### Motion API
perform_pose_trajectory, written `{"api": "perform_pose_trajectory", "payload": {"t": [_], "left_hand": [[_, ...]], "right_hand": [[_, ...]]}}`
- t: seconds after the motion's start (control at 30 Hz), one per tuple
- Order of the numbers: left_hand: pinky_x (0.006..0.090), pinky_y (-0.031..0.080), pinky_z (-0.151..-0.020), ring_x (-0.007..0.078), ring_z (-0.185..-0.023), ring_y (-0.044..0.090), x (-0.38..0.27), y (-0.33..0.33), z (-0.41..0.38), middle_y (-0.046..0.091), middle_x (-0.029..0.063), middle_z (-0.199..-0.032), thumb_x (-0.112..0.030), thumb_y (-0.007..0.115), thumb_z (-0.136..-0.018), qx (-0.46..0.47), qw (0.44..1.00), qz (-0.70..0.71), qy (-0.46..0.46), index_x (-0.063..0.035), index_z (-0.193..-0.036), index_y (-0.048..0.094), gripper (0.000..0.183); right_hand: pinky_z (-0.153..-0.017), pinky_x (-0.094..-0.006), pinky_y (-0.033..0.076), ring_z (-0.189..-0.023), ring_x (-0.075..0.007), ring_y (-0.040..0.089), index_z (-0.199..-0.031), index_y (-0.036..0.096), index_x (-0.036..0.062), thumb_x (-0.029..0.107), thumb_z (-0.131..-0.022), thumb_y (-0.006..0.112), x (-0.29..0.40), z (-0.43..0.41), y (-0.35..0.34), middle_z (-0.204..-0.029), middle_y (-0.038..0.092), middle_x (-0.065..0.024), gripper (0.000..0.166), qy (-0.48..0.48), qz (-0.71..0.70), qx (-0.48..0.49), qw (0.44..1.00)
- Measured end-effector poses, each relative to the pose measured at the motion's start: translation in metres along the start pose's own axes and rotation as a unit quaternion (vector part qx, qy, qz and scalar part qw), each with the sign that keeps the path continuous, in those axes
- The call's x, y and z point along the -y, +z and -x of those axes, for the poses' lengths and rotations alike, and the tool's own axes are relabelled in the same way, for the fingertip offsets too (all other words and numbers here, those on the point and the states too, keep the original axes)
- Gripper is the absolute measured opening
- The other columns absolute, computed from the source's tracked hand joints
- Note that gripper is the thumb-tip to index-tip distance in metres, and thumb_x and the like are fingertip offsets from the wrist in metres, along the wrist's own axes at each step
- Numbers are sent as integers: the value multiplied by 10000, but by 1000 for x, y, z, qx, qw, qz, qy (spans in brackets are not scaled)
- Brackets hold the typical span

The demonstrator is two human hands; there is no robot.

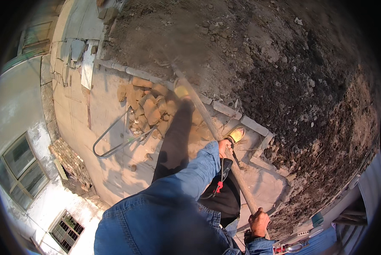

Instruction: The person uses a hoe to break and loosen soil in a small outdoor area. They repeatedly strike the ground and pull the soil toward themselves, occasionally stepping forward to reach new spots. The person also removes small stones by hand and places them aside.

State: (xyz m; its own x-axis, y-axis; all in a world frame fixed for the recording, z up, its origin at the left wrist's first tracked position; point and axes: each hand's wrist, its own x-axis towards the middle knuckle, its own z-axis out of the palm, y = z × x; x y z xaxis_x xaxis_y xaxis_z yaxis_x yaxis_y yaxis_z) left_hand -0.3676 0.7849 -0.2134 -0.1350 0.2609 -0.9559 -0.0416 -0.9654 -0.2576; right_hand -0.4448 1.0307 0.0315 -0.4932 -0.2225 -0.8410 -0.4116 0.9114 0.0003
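My left hand point(225, 148) is wrapped around the middle of a long wooden tool handle point(206, 114). Lower down, near its butt end, my right hand point(259, 222) grips the same handle. The handle slants up and away to a head point(166, 62) that seems to have curved tines; blur and dust hide its exact shape. That head is at the loose soil point(216, 54) just past a row of edging bricks point(227, 110). A black device point(226, 165) on a cord with a red fastener point(219, 186) hangs below my left hand.
Broken brick rubble point(150, 108) is heaped left of my forward leg. A U-shaped metal tube handle point(106, 155) sticks out from the heap over the paving point(104, 102). Stacked bricks point(71, 159) line a white wall with windows point(21, 169). Dark soil point(273, 89) spreads right.
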Motion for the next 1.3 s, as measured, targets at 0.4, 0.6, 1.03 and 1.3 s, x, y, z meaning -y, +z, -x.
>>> {"api": "perform_pose_trajectory", "payload": {"t": [0.4,0.6,1.03,1.3], "left_hand": [[331,420,-523,184,-518,476,-63,-36,15,469,31,-574,-211,631,-724,19,997,-25,72,-128,-642,461,207],[353,441,-538,179,-531,478,-19,-51,-15,453,11,-588,-207,643,-766,-4,997,-77,14,-139,-657,462,222],[345,466,-468,224,-490,557,185,-14,70,541,73,-614,-123,672,-658,-19,998,-60,-10,-25,-648,564,147],[386,465,-484,228,-527,570,54,7,67,553,110,-639,-120,706,-644,-120,978,-124,121,-20,-828,506,289]], "right_hand": [[-629,-480,471,-703,-431,586,-817,540,4,195,-582,709,19,-13,68,-685,601,-234,347,-67,-159,66,983],[-514,-316,429,-539,-181,565,-762,603,-23,101,-657,671,-4,22,51,-597,578,-61,177,0,-420,309,853],[-489,-373,479,-530,-300,627,-695,560,-45,111,-622,632,-147,180,88,-582,581,-193,186,-4,-217,130,967],[-536,-431,454,-564,-409,574,-772,531,-28,236,-608,729,-35,92,50,-583,555,-210,369,-12,-240,28,970]]}}
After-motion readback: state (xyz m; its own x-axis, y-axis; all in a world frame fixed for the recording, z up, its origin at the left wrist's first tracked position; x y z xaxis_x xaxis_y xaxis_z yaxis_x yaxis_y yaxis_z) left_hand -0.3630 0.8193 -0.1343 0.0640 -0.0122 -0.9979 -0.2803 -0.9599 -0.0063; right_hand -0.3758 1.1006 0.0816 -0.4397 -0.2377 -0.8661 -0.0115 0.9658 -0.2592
